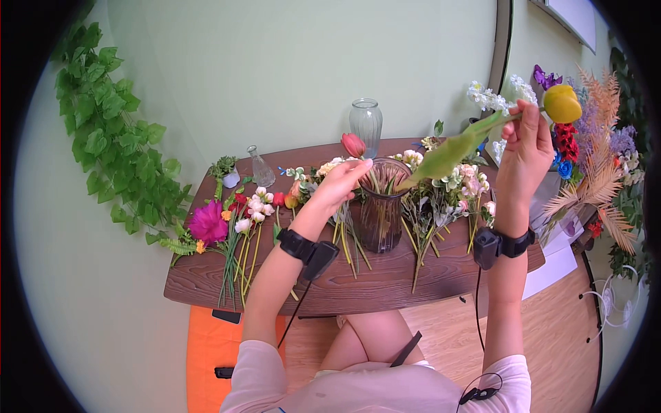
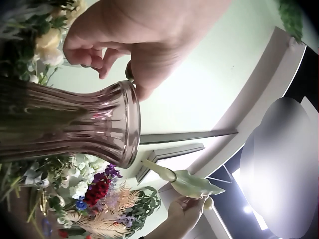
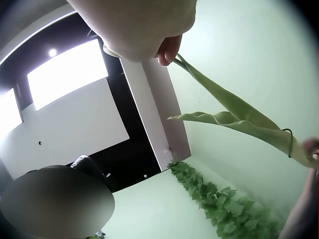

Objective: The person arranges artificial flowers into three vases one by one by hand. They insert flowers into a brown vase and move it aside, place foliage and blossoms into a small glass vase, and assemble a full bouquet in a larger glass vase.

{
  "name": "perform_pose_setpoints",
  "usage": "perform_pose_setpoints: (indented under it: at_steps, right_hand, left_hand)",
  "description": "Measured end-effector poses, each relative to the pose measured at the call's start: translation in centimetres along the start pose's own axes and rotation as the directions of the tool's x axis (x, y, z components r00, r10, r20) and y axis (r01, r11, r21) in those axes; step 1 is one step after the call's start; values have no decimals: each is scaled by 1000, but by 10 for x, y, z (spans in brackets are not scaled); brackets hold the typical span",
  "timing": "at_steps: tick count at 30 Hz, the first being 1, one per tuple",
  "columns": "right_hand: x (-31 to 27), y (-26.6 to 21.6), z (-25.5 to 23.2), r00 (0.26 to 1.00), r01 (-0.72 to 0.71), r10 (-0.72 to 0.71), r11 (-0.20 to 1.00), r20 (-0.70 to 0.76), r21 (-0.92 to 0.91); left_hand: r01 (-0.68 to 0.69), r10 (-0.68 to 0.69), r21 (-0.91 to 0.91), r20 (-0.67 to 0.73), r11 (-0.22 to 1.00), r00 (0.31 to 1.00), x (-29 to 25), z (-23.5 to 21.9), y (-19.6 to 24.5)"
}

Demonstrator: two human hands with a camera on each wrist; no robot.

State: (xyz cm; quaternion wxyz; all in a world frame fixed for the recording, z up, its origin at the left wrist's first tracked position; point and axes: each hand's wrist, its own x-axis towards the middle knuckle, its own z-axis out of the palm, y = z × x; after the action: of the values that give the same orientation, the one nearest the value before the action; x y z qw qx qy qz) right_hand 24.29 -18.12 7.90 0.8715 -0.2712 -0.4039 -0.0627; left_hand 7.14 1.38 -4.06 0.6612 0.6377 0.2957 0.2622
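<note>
Right hand point(image 1: 527, 141) pinches the yellow tulip point(image 1: 562, 103) just below its bloom, holding it high so the stem slants down into the ribbed glass vase point(image 1: 380, 206). Left hand point(image 1: 339, 184), fingers curled at the vase rim, steadies the vase on the counter point(image 1: 385, 282) among loose stems.

In the right wrist view, the yellow tulip's long green stem point(image 3: 234, 107) runs off the right edge, its bloom hidden behind the right hand point(image 3: 134, 25). Grey blurred ovals point(image 3: 55, 201) cover the lower left there.
</note>
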Motion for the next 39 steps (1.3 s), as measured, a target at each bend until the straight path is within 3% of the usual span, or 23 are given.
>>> perform_pose_setpoints:
  at_steps: [4, 7, 8, 10, 14, 20, 22, 25, 28, 32, 39]
  right_hand:
    - [-1, 15, 8, 999, 4, 4, 987, 50, -159]
    - [-6, 26, 11, 993, -17, 40, 981, 111, -195]
    - [-8, 30, 12, 989, -39, 68, 978, 133, -207]
    - [-13, 36, 15, 985, -58, 88, 978, 146, -201]
    - [-29, 52, 15, 961, -80, 152, 952, 230, -297]
    - [-59, 86, 7, 914, -178, 304, 896, 270, -407]
    - [-68, 100, 2, 919, -168, 289, 903, 269, -396]
    - [-77, 115, -6, 926, 42, 161, 856, 341, -515]
    - [-84, 111, -6, 896, 81, 207, 793, 393, -603]
    - [-85, 118, -13, 845, -56, 381, 762, 376, -645]
    - [-76, 118, -20, 748, -86, 504, 719, 432, -690]
  left_hand:
    - [-96, 113, -163, 94, 982, 989, 12, 8, -1]
    - [-202, 186, -325, -81, 924, 979, 8, 17, 7]
    - [-202, 187, -324, -79, 924, 979, 10, 13, 7]
    - [-316, 313, -299, -58, 901, 948, 9, 5, 11]
    - [-380, 375, -409, -97, 830, 922, 8, -3, 20]
    - [-359, 343, -387, -113, 849, 933, 5, -7, 10]
    - [-352, 334, -381, -115, 855, 935, 5, -8, 5]
    - [-344, 316, -349, -137, 872, 939, 4, -5, -1]
    - [-334, 306, -347, -134, 876, 942, 4, -2, -8]
    - [-307, 294, -353, -93, 884, 951, 8, 4, -17]
    - [-300, 279, -382, -111, 874, 954, 8, 6, -21]
